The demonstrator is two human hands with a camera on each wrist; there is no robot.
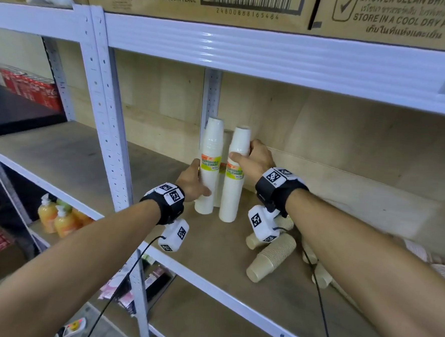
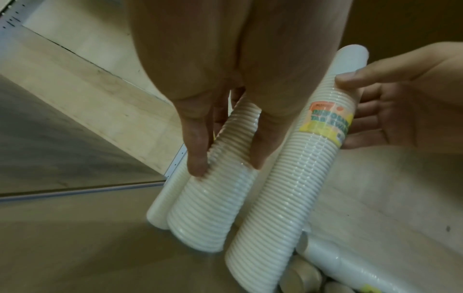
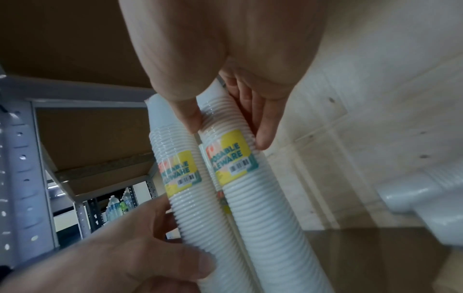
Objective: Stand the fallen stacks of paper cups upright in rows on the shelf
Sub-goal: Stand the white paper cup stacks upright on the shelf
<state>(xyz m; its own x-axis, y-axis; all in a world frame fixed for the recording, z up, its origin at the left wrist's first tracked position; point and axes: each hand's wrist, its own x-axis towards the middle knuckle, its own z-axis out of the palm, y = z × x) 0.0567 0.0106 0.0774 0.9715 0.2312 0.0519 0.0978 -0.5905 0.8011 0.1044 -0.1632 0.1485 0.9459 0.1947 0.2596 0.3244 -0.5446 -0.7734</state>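
Observation:
Two tall white paper-cup stacks with yellow labels stand upright side by side on the wooden shelf (image 1: 224,285). My left hand (image 1: 195,182) grips the left stack (image 1: 212,147) low down, fingers curled round it (image 2: 205,208). My right hand (image 1: 245,154) pinches the right stack (image 1: 231,200) near its top, thumb in front and fingers behind (image 3: 250,208). A third white stack (image 1: 227,140) stands just behind them, mostly hidden. Several brown cup stacks (image 1: 270,257) lie fallen under my right forearm.
More white stacks (image 3: 426,198) lie on their sides at the far right of the shelf. A white metal upright (image 1: 107,124) borders the bay on the left and the upper shelf beam (image 1: 275,54) hangs overhead. Cardboard boxes (image 1: 200,0) sit above.

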